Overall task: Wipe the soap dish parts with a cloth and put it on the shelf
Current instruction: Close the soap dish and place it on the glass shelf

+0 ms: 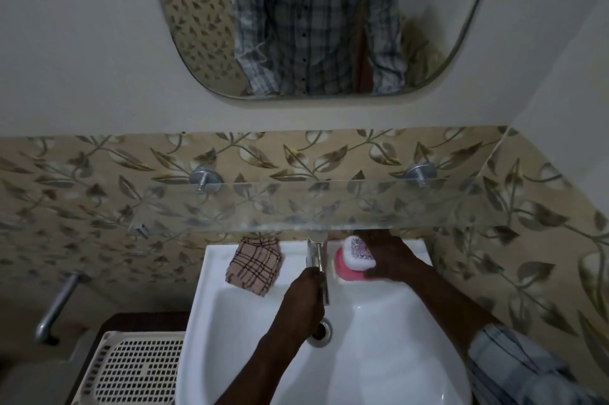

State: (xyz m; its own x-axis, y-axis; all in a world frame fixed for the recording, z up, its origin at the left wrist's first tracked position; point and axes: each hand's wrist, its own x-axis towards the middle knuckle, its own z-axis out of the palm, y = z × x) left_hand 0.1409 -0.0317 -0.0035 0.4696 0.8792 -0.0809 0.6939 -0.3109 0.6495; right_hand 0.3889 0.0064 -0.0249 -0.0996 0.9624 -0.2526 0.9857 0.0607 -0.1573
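A pink soap dish [346, 272] with a white patterned lid [357, 254] sits on the back right ledge of the white sink [379, 355]. My right hand [392, 256] grips the dish from its right side. My left hand [304, 292] hovers over the basin, just left of the tap spout, fingers curled; what they hold is hidden. A folded brown checked cloth [255, 264] lies on the sink's back left ledge. The glass shelf [296, 207] runs across the tiled wall just above the sink.
A chrome tap [316, 259] stands at the back middle of the sink, with the drain [321, 330] below it. Two metal brackets [204, 179] hold the shelf. A perforated white plastic basket [138, 368] and a wall pipe [59, 302] are at lower left. A mirror [316, 19] hangs above.
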